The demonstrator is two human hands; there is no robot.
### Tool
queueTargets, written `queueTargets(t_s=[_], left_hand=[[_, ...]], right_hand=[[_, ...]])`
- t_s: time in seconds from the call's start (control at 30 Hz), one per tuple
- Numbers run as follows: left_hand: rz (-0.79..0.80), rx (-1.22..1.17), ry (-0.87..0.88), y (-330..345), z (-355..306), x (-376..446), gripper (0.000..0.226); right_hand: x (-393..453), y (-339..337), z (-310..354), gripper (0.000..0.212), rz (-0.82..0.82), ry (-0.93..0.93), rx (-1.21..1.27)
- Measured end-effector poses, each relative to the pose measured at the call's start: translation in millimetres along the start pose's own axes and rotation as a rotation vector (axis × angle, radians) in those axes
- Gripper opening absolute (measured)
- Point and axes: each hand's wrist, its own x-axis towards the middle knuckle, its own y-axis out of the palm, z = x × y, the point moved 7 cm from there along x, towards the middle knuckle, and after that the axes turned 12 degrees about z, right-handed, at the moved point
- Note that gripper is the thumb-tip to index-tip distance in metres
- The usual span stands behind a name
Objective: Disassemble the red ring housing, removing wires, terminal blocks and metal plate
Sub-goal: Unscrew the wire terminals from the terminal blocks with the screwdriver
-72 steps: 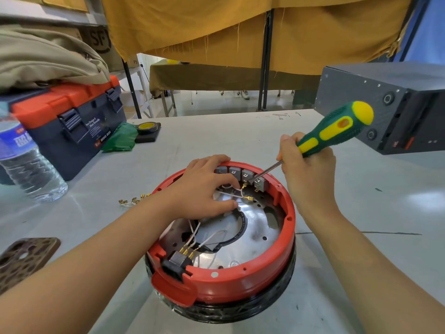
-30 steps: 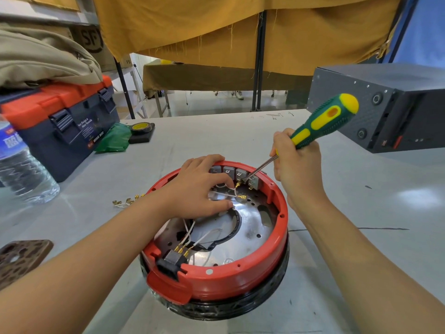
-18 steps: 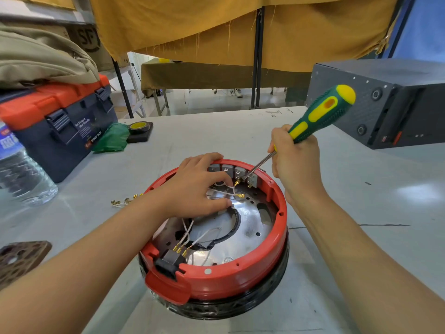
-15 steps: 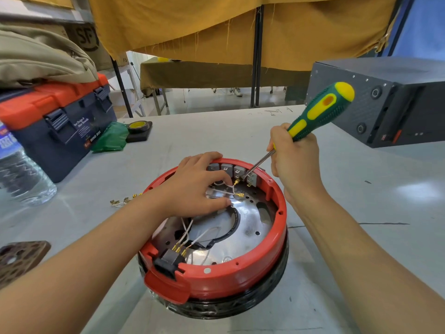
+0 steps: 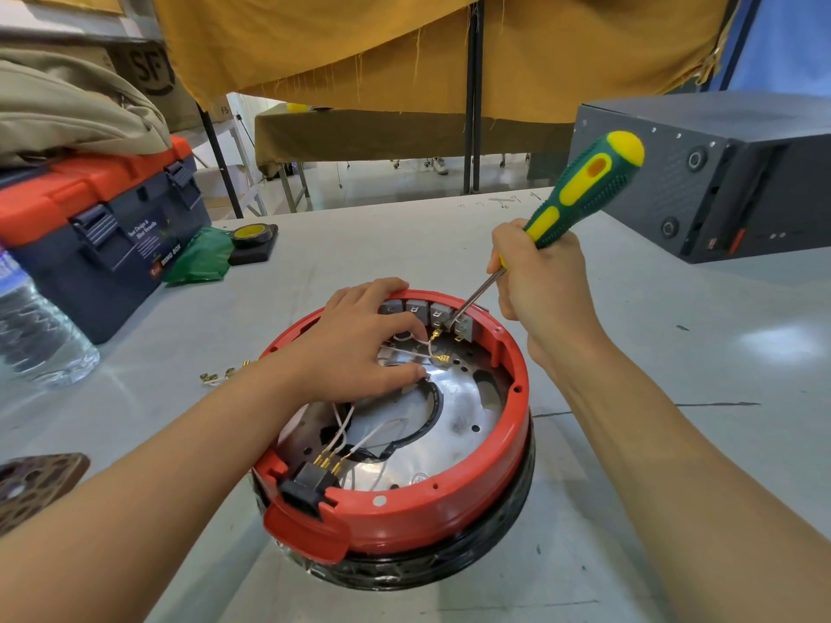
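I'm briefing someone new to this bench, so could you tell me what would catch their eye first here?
The red ring housing at table centre, shiny metal plate inside. Next, the green-and-yellow screwdriver in the right hand, its tip at the grey terminal blocks on the far rim, while the left hand rests inside.

On the grey counter [image 5: 404, 245], a navy toolbox [image 5: 103, 231] with an orange lid sits far left, beige cloth [image 5: 67, 110] heaped on top of it. A water bottle [image 5: 36, 335] stands near the left edge. A green bag [image 5: 198, 258] lies beside the toolbox, touching a black tape measure [image 5: 252, 239]. A patterned phone case [image 5: 31, 487] lies lower left. A dark metal box [image 5: 719, 173] sits far right. Mustard fabric [image 5: 404, 42] hangs behind.
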Motion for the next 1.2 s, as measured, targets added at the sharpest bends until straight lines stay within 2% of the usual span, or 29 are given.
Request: queueTargets(t_s=[0.2, 0.4, 0.5, 0.6, 0.77, 0.97, 1.1, 1.2], left_hand=[[-0.010, -0.004, 0.005, -0.4, 0.4, -0.2, 0.035], [-0.009, -0.015, 0.013, -0.3, 0.6, -1.1, 0.035], [-0.012, -0.017, 0.011, -0.9, 0.8, -1.4, 0.035], [-0.014, -0.021, 0.008, -1.0, 0.3, -1.6, 0.035], [-0.015, -0.017, 0.007, -1.1, -0.2, -1.9, 0.036], [-0.010, -0.014, 0.011, -0.5, -0.2, -2.1, 0.036], [-0.009, -0.008, 0.010, -0.6, 0.2, -1.4, 0.037], [-0.011, -0.014, 0.014, 0.1, 0.6, -1.7, 0.037]], right_hand=[[-0.6, -0.2, 5.1, 0.034, 0.033, -0.025, -0.092], [-1.6, -3.9, 8.9, 0.050, 0.220, -0.014, -0.083], [-1.1, -6.2, 9.6, 0.043, 0.286, -0.026, -0.083], [0.7, -10.5, 14.6, 0.031, 0.220, -0.108, -0.161], [-0.2, -11.4, 24.8, 0.031, 0.153, -0.213, -0.161], [6.9, -11.9, 31.3, 0.026, 0.128, -0.177, -0.264], [16.8, -5.8, 36.8, 0.032, 0.228, -0.166, -0.371], [17.3, -3.9, 33.4, 0.034, 0.193, -0.183, -0.309]])
